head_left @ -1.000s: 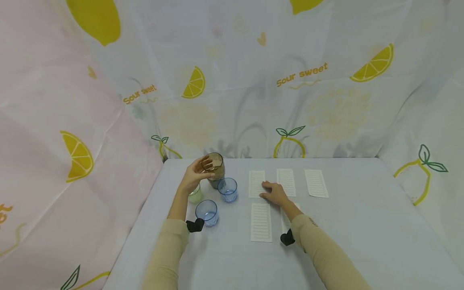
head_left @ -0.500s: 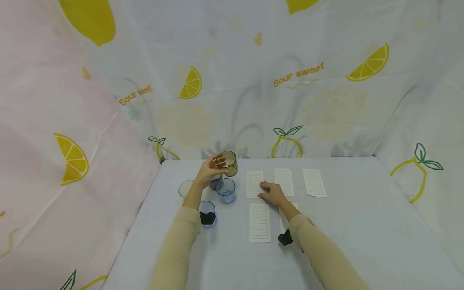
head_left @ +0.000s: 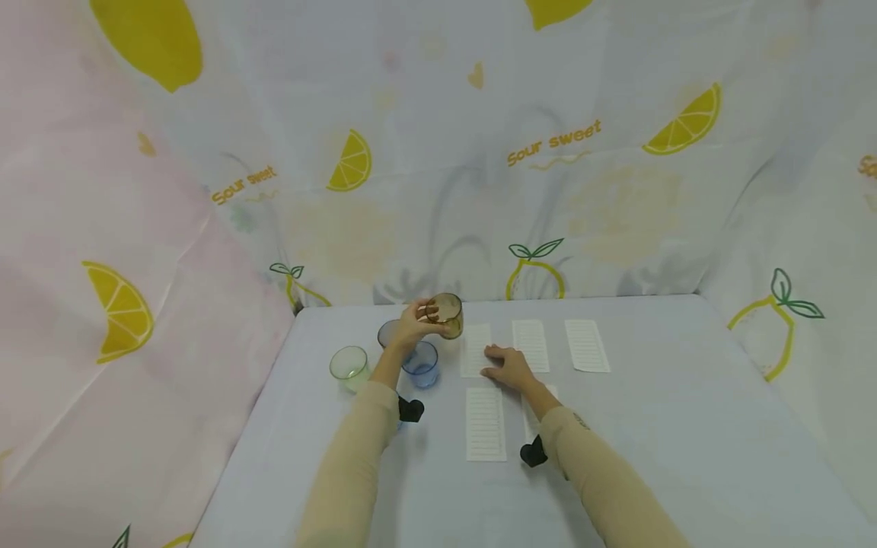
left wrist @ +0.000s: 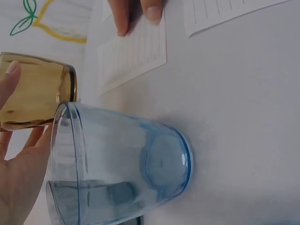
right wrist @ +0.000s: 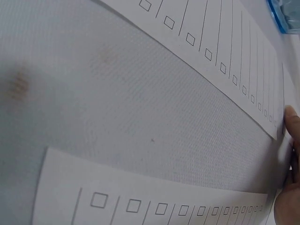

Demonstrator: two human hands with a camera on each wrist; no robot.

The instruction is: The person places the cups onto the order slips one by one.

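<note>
Amber cup (head_left: pixel 454 326) is off the surface (head_left: pixel 617 464), approx. upright, toward the far edge, a bit L of that edge's midpoint. L hand (head_left: pixel 413 329) has it: grip is part-closed to the cup's width, thumb on one side, fingers round the other. R hand (head_left: pixel 509 370) holds nothing; its fingers are loosely spread, tips down on a card (head_left: pixel 476 340) at its R edge.

Handling (judging by looks): prob. glass, so stiff, moderately light, smooth & slippery if damp, chips or breaks if knocked. Best hold is round the mid-wall, clear of the rim, w/ thumb opp. fingers. Blue cup (head_left: pixel 420 371) is near, so mind rim contact. Card looks thin, light, bends & slides easily; flat fingertips suit it.

L wrist cam shows what head cam can't easily: amber cup's base up at abt. blue cup's rim height, & thumb on the wall. Head cam alone gets green cup (head_left: pixel 350 371). R wrist cam has no amber cup, but shows tick boxes (right wrist: pixel 169 22) that head cam can't resolve.
</note>
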